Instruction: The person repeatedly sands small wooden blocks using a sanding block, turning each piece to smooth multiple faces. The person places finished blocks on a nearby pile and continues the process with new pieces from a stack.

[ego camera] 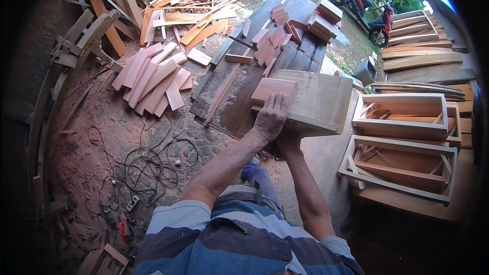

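Observation:
My left hand [272,116] lies with its fingers over a reddish wooden block [276,88], which rests at the left end of a pale wooden box-like jig [321,95]. Beneath the jig's near side is my right hand [289,143]; its fingers are hidden in shadow, so what it grips cannot be told. Past the jig, small pieces of reddish wood with slanted ends [267,47] lie scattered on a dark plank workbench [233,105] dusted with sawdust. A short wooden strip [238,59] lies apart from them. Thicker blocks [324,19] are stacked at the bench's far right.
Reddish boards [153,80] and offcuts [206,15] are heaped on the floor at left. Tangled cables [149,168] and a power strip [132,203] lie nearer. Wooden frames [401,164] stand at right, with a grey bucket [364,71] and motorbikes [355,4] beyond.

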`<control>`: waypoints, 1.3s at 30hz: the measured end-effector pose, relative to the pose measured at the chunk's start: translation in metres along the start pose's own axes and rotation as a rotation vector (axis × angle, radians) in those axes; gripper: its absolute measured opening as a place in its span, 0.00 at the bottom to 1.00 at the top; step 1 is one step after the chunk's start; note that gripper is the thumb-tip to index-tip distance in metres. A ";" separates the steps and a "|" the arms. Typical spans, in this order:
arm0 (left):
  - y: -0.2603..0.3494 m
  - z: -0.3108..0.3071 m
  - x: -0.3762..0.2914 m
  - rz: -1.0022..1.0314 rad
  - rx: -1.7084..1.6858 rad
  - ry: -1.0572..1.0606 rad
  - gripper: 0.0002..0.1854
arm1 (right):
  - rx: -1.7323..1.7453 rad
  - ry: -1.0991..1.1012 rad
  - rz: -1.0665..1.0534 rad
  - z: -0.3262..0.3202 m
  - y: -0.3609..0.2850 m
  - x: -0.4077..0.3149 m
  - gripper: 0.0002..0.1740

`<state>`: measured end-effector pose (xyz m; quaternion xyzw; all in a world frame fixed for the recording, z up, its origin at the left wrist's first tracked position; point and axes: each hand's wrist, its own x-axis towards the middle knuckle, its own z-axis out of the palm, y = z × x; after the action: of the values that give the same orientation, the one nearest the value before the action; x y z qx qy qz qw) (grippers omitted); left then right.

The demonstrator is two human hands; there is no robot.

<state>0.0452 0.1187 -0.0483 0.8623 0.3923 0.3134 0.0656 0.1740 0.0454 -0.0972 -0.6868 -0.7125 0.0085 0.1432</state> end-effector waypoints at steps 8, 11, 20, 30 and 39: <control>-0.004 0.014 0.023 -0.016 -0.008 0.006 0.35 | 0.003 -0.038 0.000 0.000 0.017 0.022 0.19; -0.004 0.016 0.030 -0.018 -0.010 0.001 0.36 | -0.009 0.027 -0.024 0.003 0.024 0.026 0.17; -0.009 0.030 0.050 -0.034 -0.009 0.019 0.34 | 0.026 0.015 0.012 0.002 0.038 0.048 0.20; -0.015 0.044 0.073 -0.044 0.000 0.026 0.33 | -0.014 -0.078 0.008 -0.010 0.049 0.074 0.24; -0.018 0.052 0.093 -0.065 -0.039 0.022 0.34 | -0.078 0.029 -0.070 -0.009 0.065 0.090 0.24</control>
<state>0.1109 0.2050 -0.0505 0.8442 0.4146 0.3282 0.0880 0.2375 0.1353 -0.0852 -0.6667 -0.7337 -0.0345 0.1268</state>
